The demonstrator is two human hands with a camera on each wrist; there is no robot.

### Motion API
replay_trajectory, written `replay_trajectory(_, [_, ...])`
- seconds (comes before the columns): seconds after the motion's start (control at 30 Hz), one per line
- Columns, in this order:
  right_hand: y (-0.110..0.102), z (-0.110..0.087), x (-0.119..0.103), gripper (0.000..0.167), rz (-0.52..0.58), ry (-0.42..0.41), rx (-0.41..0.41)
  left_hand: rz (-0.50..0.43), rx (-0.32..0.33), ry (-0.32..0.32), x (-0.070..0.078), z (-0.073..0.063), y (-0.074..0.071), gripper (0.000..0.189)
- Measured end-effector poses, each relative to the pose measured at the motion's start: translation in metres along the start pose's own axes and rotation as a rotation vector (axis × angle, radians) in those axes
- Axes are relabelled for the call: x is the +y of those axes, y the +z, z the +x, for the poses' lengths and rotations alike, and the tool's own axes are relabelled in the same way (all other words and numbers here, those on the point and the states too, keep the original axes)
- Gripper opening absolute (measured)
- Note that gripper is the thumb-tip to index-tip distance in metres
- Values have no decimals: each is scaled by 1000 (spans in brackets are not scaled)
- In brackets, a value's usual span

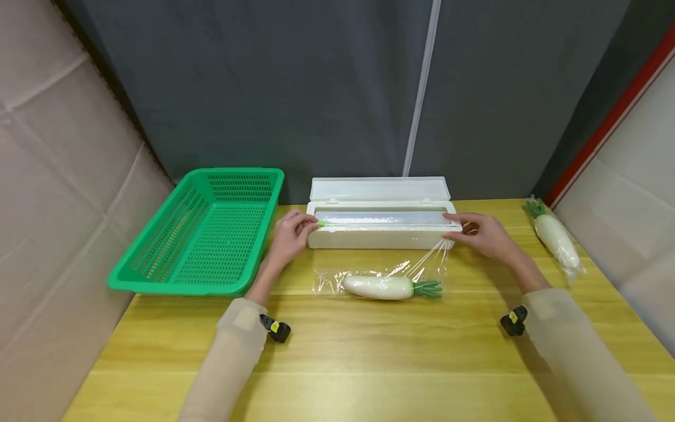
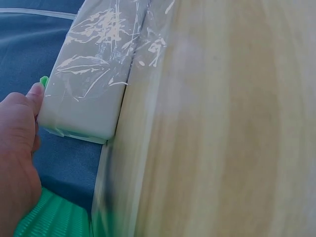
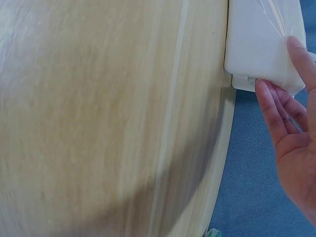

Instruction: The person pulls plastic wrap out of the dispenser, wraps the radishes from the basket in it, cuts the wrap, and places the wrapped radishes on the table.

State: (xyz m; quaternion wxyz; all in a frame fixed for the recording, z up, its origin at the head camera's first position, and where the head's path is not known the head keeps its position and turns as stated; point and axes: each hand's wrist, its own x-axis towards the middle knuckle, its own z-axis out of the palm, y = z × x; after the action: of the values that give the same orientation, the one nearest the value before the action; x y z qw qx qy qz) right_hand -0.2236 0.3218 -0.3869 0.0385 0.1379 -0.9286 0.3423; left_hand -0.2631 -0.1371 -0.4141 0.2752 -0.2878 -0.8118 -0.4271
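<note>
A white cling film dispenser point(image 1: 377, 239) stands at the back of the table with its lid point(image 1: 379, 189) tipped open. Clear film point(image 1: 327, 281) runs from it over its front and onto a white radish point(image 1: 377, 287) with green stalks. At the left end, my left hand point(image 1: 288, 237) pinches a small green slider tab point(image 1: 321, 224) between thumb and finger. My right hand point(image 1: 485, 234) grips the right end of the dispenser. Its thumb point(image 3: 298, 52) presses where film creases gather on the front, and the other fingers touch the end wall.
To the left is a green plastic basket point(image 1: 252, 258) with slotted walls. A second radish point(image 1: 556, 239), wrapped in film, lies at the far right of the wooden table point(image 1: 369, 363). Behind the dispenser hangs a dark grey curtain point(image 1: 290, 88).
</note>
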Motion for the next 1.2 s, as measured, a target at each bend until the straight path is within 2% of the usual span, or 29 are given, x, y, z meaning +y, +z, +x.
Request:
replay_trajectory(0.27, [0,-1,-1,54,-3,30,-15,3,0,-23,-3,-2,-1,8])
replay_trajectory(0.6, [2,0,2,52,12,3,6,10,-30,-47,-4,-1,-5,9])
replay_trajectory(0.9, [4,2,1,53,1,7,-3,12,-11,-50,-7,-5,-9,7])
replay_trajectory(1.03, [5,2,1,53,4,-2,-4,25,34,-76,-10,-8,-11,6])
replay_trajectory(1.2, [5,1,0,52,4,-2,15,9,31,-111,-10,-9,-13,9])
